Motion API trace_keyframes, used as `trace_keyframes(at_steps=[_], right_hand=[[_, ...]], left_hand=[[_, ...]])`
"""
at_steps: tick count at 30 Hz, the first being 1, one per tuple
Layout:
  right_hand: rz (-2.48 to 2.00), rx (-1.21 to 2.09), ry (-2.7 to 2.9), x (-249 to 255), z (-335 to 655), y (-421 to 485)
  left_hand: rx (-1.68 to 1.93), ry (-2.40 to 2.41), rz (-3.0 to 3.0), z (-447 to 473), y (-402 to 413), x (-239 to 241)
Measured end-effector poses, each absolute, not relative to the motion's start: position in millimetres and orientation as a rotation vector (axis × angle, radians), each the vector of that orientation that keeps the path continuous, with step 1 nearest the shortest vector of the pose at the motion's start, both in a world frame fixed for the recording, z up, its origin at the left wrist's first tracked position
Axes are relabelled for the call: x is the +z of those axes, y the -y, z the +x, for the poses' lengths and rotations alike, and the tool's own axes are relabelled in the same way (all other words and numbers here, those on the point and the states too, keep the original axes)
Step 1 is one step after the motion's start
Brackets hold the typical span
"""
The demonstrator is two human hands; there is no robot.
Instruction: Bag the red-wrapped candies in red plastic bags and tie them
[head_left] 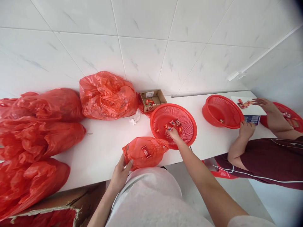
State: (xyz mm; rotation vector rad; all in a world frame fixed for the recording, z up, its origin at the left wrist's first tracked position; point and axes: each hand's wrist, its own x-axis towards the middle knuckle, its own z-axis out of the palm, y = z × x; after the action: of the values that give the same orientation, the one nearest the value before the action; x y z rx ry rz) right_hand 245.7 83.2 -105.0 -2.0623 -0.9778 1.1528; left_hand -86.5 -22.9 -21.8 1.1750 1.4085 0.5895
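Note:
My left hand (pixel 121 171) grips the near left edge of a red plastic bag (pixel 134 154), thumb at the rim and fingers outside it. The bag lies spread at the table's front edge, with one red-wrapped candy (pixel 146 152) showing on it. My right hand (pixel 174 135) reaches into a red mesh basket (pixel 189 126) just right of the bag. Its fingers are closed on a small wrapped candy (pixel 169 129), and the fingertips are partly hidden. Several more red-wrapped candies (pixel 178 122) lie around it on the basket floor.
Full red bags (pixel 106 97) stand at the back and left. A small cardboard box (pixel 153 100) with candies sits behind the basket, near crumpled paper (pixel 134 118). At right, a co-worker's hand (pixel 246 130) touches another red basket (pixel 222 110); their other hand (pixel 262 103) handles wrapped candies.

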Motion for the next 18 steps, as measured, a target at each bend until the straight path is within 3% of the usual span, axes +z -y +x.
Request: trace_keyframes(at_steps=[8,13,18], right_hand=[[-1.272,1.664,0.614,-27.5,198.1,-48.7],[-1.232,1.779,0.537,-16.2,167.4,-42.5],[-1.370,1.793,0.831,-45.6,142.0,-33.1]], left_hand=[[0.632,-1.497,1.137,-81.7,18.8,-16.0],[0.658,-1.456,1.148,-81.8,17.6,-15.1],[0.630,-1.458,1.166,-84.9,20.0,-13.9]])
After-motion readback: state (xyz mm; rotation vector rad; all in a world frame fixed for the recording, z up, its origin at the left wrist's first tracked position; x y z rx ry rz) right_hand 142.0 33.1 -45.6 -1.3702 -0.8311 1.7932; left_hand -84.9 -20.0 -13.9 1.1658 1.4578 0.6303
